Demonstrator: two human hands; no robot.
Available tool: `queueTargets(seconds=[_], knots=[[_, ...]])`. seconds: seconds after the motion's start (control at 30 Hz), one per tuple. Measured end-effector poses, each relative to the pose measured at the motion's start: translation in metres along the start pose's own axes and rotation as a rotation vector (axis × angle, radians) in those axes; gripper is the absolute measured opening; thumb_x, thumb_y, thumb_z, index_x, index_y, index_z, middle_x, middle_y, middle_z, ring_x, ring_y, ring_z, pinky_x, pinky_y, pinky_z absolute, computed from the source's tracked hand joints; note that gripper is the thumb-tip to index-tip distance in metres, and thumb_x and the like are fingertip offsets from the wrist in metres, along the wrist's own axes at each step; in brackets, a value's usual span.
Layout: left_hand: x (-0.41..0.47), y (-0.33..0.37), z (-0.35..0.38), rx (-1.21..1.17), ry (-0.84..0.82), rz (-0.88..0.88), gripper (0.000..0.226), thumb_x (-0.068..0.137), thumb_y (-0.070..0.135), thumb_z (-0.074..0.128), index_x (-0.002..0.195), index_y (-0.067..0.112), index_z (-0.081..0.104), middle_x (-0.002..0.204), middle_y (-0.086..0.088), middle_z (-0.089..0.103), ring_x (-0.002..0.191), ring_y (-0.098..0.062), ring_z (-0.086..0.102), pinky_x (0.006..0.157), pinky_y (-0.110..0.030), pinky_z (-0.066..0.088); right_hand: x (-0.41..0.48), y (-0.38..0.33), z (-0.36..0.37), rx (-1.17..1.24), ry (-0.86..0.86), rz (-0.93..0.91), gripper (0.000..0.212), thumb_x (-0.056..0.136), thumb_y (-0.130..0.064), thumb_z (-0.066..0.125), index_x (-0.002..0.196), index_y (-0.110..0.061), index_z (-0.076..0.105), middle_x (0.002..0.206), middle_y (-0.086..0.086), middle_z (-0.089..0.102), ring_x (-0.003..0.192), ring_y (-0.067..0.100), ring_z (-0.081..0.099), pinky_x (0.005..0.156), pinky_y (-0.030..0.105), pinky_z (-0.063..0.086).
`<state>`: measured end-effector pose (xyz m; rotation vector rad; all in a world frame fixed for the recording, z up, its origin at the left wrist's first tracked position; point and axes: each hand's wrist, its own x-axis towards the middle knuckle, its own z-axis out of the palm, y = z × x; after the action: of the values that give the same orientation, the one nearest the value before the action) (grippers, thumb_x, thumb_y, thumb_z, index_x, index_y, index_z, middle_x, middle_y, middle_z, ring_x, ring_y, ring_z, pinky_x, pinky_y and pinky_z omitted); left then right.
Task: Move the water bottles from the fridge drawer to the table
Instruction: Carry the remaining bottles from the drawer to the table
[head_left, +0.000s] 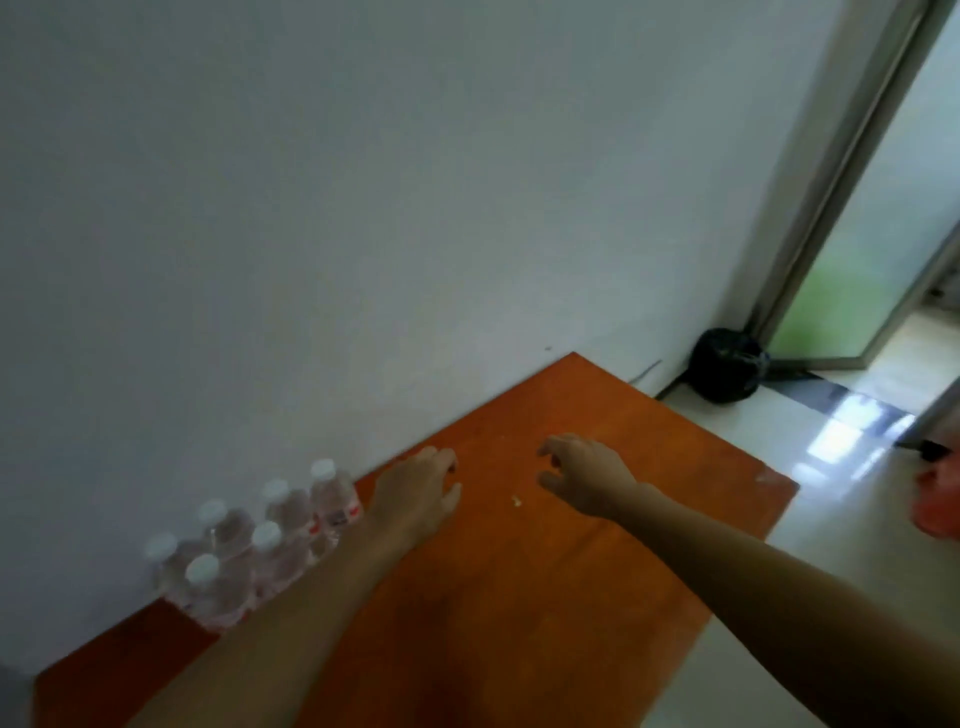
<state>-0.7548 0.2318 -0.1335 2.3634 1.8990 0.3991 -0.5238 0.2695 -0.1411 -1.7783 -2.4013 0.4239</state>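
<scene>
Forearms (291, 623) enter at btm edge, left hand (421, 493) and right hand (587, 480) slack-fingered, holding nothing, above table (519, 597); water bottles (249, 551) stand on it lower left; we judge them light, thin-walled, slick: grip mid-body.

Dim, soft and blurry throughout; daylight enters through the doorway (883, 218) at right, glaring on the floor (852, 431); the wall (311, 208) grades grey; wide-angle edges bend
</scene>
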Motion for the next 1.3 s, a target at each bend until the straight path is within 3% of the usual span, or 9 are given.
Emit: queueTargets(seconds=[0.33,0.43,0.57,0.67,1.1,1.3], knots=[[0.040,0.297,0.066,-0.067,-0.091,0.422,0.021,0.091,0.038,0.053,0.107,0.024,0.057,0.098,0.003,0.059,0.084,-0.015,0.058,0.072,-0.030,0.049,-0.209,0.230,-0.076,-0.012,0.167,0.418,0.036,0.092,-0.041,0.057,0.124,-0.024,0.056,0.116,-0.001,0.062,0.093,0.013,0.057,0.079,0.026,0.048],[0.034,0.386,0.091,-0.112,-0.122,0.507,0.016,0.091,0.035,0.055,0.102,0.024,0.057,0.092,0.004,0.058,0.078,-0.011,0.056,0.071,-0.028,0.052,-0.277,0.295,-0.093,-0.020,0.185,0.516,0.038,0.093,-0.040,0.057,0.127,-0.023,0.055,0.117,-0.001,0.061,0.098,0.017,0.059,0.077,0.026,0.043],[0.029,0.486,0.119,-0.138,-0.185,0.622,0.025,0.090,0.039,0.057,0.109,0.023,0.059,0.099,0.005,0.061,0.081,-0.010,0.056,0.073,-0.027,0.052,-0.358,0.371,-0.108,0.037,0.203,0.669,0.040,0.091,-0.043,0.056,0.127,-0.026,0.055,0.116,-0.001,0.063,0.100,0.019,0.059,0.084,0.035,0.050],[0.036,0.552,0.133,-0.123,-0.215,0.718,0.028,0.091,0.042,0.053,0.114,0.025,0.057,0.105,0.004,0.062,0.089,-0.014,0.058,0.078,-0.030,0.052,-0.407,0.419,-0.119,0.041,0.265,0.766,0.041,0.090,-0.044,0.057,0.127,-0.027,0.056,0.114,-0.003,0.064,0.100,0.017,0.059,0.074,0.028,0.042],[0.131,0.845,0.221,-0.144,-0.276,1.047,0.023,0.090,0.038,0.054,0.108,0.024,0.057,0.105,0.003,0.064,0.091,-0.017,0.059,0.070,-0.028,0.042,-0.514,0.650,-0.175,0.030,0.405,1.123,0.040,0.090,-0.045,0.057,0.125,-0.026,0.058,0.112,-0.003,0.065,0.100,0.017,0.061,0.079,0.031,0.048],[0.185,0.979,0.250,-0.191,-0.330,1.194,0.016,0.087,0.036,0.054,0.100,0.027,0.058,0.098,0.006,0.063,0.084,-0.014,0.061,0.077,-0.037,0.055,-0.555,0.743,-0.207,0.058,0.479,1.272,0.039,0.090,-0.046,0.057,0.125,-0.027,0.056,0.112,-0.004,0.063,0.100,0.017,0.060,0.079,0.031,0.046]])
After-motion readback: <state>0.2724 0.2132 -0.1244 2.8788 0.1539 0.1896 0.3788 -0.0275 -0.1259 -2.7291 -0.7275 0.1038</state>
